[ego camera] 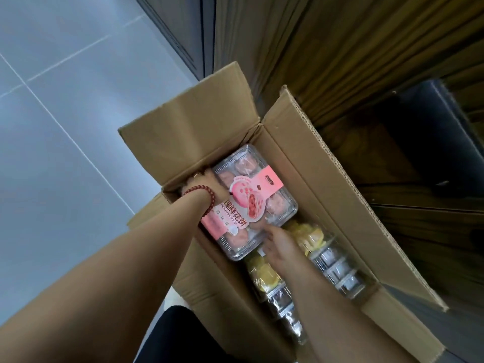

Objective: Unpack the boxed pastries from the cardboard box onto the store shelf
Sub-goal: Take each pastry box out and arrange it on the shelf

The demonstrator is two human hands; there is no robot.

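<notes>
I find the pink-labelled pastry box [251, 197] at the far-left corner of the cardboard box [327, 179]. The right hand [279, 246] grips its near edge. The left hand [203, 180] is at its side, fingers hidden; I cannot tell its grip.

**Head view (sole camera).** I look steeply down and forward from above the open cardboard box [230, 127], which fills mid-frame at arm's reach. The wide-angle picture sits rolled: grey tiled floor [65, 100] lies upper left, and a dark wood-grained unit [366, 61] runs along the upper right. Both forearms enter from the bottom edge. The left hand [203, 179] and right hand [277, 244] meet at the pink pastry pack [251, 195] near centre.
</notes>
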